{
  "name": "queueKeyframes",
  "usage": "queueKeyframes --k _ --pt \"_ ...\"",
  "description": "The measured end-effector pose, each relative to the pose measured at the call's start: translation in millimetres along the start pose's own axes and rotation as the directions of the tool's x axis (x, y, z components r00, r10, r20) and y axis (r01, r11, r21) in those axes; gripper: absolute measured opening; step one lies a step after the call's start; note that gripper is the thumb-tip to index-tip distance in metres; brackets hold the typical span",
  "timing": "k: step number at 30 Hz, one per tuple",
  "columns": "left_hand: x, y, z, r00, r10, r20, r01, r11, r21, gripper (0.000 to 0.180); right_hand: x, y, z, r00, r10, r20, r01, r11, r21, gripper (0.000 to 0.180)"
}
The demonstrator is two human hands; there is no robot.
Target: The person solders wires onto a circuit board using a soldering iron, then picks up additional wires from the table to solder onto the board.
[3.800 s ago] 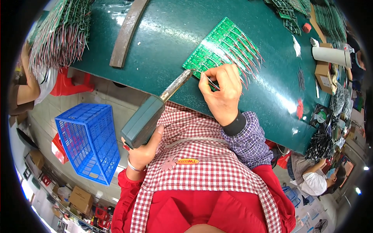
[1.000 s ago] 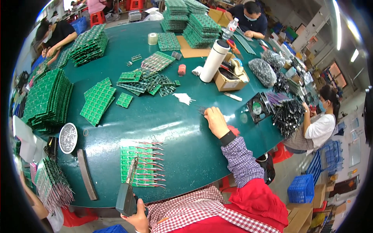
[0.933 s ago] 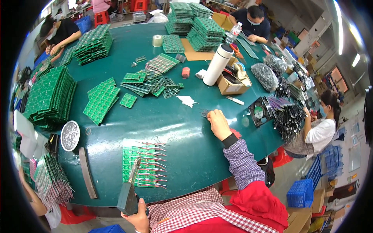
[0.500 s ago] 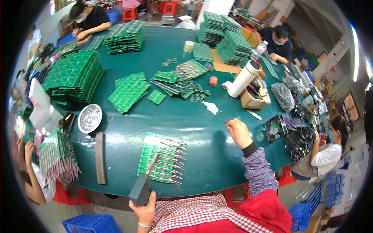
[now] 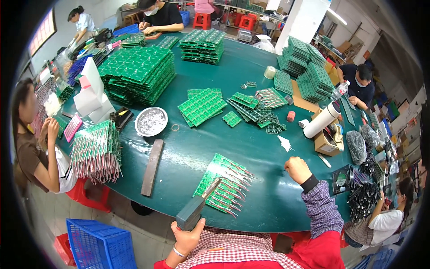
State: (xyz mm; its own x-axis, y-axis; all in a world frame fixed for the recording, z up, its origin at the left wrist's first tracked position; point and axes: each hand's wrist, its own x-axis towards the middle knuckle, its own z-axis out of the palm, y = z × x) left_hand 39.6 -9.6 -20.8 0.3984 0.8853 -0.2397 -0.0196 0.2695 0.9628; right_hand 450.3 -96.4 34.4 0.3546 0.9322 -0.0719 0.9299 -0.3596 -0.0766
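Note:
My left hand [image 5: 190, 235] grips the dark grey handle of a soldering tool [image 5: 191, 212] at the table's near edge. Its metal tip rests on a green circuit board panel [image 5: 222, 182] with several wires sticking out to the right. My right hand [image 5: 297, 169], fingers closed, is stretched out to the right of the panel. It seems to pinch a small thin piece, too small to make out. A little white scrap [image 5: 284, 143] lies just beyond that hand.
A dark green round table [image 5: 188, 148] carries stacks of green boards [image 5: 139, 71], a metal dish of small parts [image 5: 151, 121], a long metal bar [image 5: 152, 167], a white roll [image 5: 320, 120] and a cardboard box [image 5: 326, 142]. Other people sit around it. A blue crate [image 5: 92, 242] stands below left.
The view has swung left, bringing the big board stacks and a seated person at the left into view. My right hand stays stretched out right of the panel; my left keeps the tool on it.

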Motion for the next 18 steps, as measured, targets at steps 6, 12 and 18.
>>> queueKeyframes --k 6,12,18 --pt "3 1 -3 0.999 -0.041 0.027 0.043 0.997 -0.057 0.025 -6 10 16 0.998 -0.053 -0.032 0.051 0.996 -0.072 0.006" --pt "13 5 -5 0.999 -0.001 0.038 0.002 1.000 -0.018 0.034 -12 11 18 0.998 -0.064 0.003 0.063 0.986 -0.155 0.005" --pt "33 7 3 0.979 0.187 -0.082 -0.185 0.982 0.031 0.029 -7 -1 11 0.999 -0.040 -0.022 0.032 0.962 -0.270 0.007"
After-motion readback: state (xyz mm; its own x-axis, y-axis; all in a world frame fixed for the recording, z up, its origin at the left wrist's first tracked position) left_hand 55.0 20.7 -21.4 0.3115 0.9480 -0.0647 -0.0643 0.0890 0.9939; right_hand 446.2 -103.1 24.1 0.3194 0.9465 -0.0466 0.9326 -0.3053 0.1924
